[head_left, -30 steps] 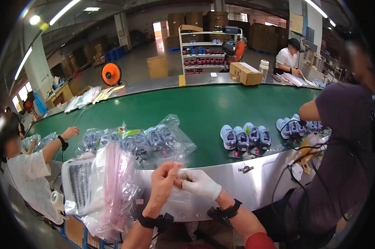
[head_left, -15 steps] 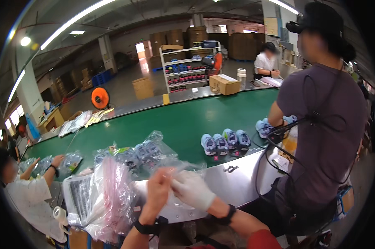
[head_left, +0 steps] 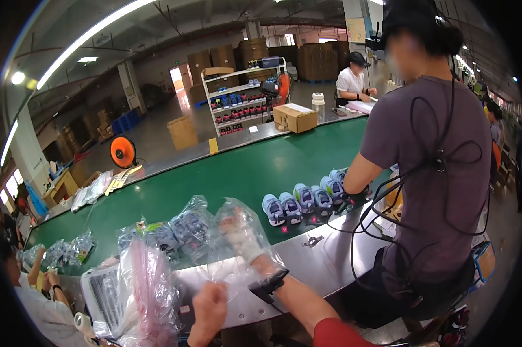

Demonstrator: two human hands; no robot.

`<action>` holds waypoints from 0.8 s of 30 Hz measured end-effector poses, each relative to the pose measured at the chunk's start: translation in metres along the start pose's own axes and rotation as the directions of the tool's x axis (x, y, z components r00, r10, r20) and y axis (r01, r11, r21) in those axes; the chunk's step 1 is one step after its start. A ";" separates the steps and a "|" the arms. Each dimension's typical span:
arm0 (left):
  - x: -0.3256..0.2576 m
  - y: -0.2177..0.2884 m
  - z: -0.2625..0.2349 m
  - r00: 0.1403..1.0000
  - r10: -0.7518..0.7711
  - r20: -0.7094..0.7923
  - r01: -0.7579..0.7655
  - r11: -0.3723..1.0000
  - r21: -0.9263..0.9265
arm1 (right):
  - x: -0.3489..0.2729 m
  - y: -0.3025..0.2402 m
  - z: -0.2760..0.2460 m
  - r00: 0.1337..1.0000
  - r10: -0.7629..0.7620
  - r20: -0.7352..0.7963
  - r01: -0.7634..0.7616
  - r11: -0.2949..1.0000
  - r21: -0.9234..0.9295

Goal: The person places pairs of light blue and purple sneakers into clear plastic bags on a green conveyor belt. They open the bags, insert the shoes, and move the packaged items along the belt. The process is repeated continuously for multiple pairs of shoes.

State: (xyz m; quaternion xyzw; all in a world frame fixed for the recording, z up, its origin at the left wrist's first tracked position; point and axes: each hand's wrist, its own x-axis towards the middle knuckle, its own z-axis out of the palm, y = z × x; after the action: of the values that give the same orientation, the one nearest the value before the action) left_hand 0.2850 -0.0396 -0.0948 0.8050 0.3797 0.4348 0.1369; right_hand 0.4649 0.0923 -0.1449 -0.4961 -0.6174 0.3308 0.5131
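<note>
My right hand [head_left: 242, 234], in a white glove with bare fingertips, reaches up inside a clear plastic bag [head_left: 258, 224]; its fingers look stretched out behind the film. Lower and to the left, my left hand [head_left: 209, 305] is closed on the bag's lower edge, somewhat blurred. To the left of the bag, light blue sneakers [head_left: 189, 227] lie wrapped in clear plastic on the green belt. A row of unwrapped light blue sneakers [head_left: 290, 207] stands to the right, beyond my right forearm. A stack of clear and pinkish plastic bags [head_left: 145, 283] hangs over the near metal edge at left.
A co-worker [head_left: 428, 156] with cables on the back stands close at right, one arm over the sneakers. Another person [head_left: 47, 312] handles things at far left. Across the green belt [head_left: 215, 173] are a carton [head_left: 295, 118], a white bottle [head_left: 318, 103] and an orange fan [head_left: 123, 152].
My right hand has moved up and forward into the bag, which is now opened around it. My left hand has dropped lower, apart from the right. The co-worker's arm has shifted over the sneaker row.
</note>
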 end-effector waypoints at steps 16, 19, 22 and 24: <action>0.149 0.000 0.038 0.952 -0.294 -0.087 0.250 0.908 -0.336 | -0.013 -0.022 -0.150 0.947 -0.143 -0.288 -0.162 0.562 -0.811; 0.142 0.001 0.040 0.959 -0.281 -0.045 0.247 0.902 -0.353 | 0.012 0.011 -0.139 0.960 0.233 -0.154 -0.221 0.296 -0.929; 0.128 -0.013 0.042 0.957 -0.290 -0.029 0.259 0.891 -0.373 | 0.024 0.041 -0.122 0.950 0.265 -0.163 -0.227 0.229 -0.947; 0.120 -0.025 0.040 0.955 -0.295 -0.006 0.271 0.883 -0.383 | 0.023 0.051 -0.124 0.949 0.193 -0.250 -0.297 0.285 -0.911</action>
State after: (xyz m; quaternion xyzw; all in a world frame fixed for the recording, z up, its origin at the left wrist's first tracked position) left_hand 0.3451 0.0689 -0.0602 0.6848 0.4063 0.5008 0.3393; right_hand 0.5981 0.1165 -0.1529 -0.8032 -0.5860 -0.0361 0.1010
